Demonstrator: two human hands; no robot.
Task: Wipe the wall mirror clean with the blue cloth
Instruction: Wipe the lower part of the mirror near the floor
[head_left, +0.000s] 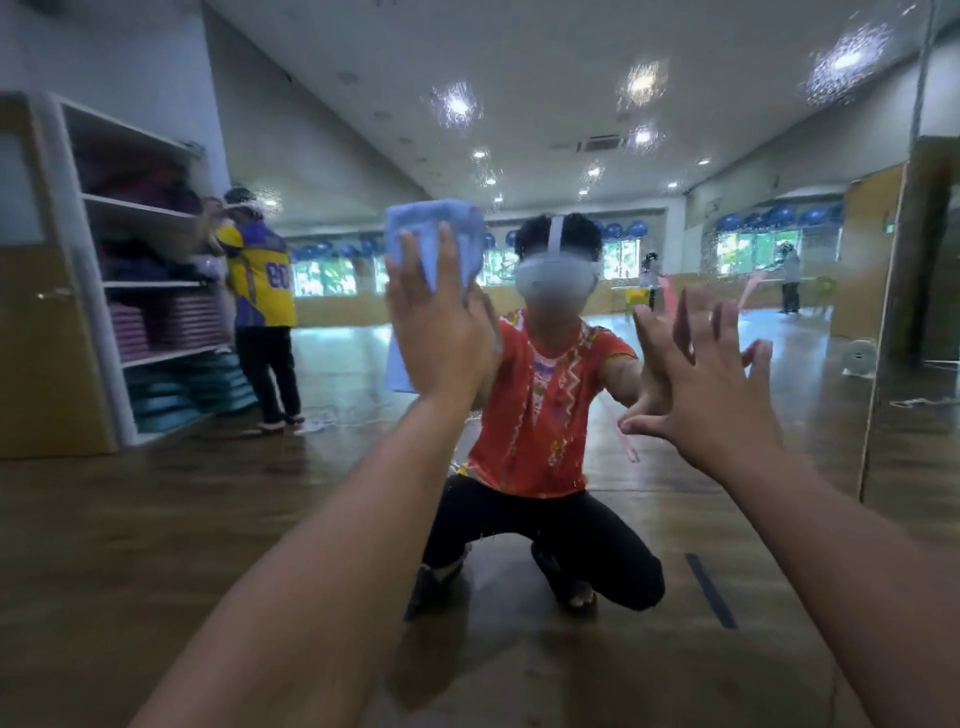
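Directly ahead, a large wall mirror (571, 93) fills nearly the whole view, reflecting a long hall with a wooden floor and ceiling lights. At the mirror's centre is the reflection of the person (540, 415) doing the wiping, kneeling low and close to the glass, probably so both arms reach it comfortably. Toward the mirror's left edge a white shelf unit (145, 270) of folded mats shows, with another person in a yellow shirt (260, 280) standing beside it. On the mirror left of centre, about level with the reflected head, lies the blue cloth (431, 228), folded into a thick pad and pinned flat to the glass. The left hand (441, 338) presses on it with straight, slightly spread fingers, palm to the cloth and not curled round it; a flat palm looks meant to spread pressure across the pad. On the mirror right of centre, the right hand (711, 374) holds nothing, its fingers fanned wide with the tips at the glass, seemingly bracing the body. Across the mirror's upper part, fine water droplets (847, 57) glitter around the reflected lights, so I judge much of the wiping is yet to do, above where the cloth sits.
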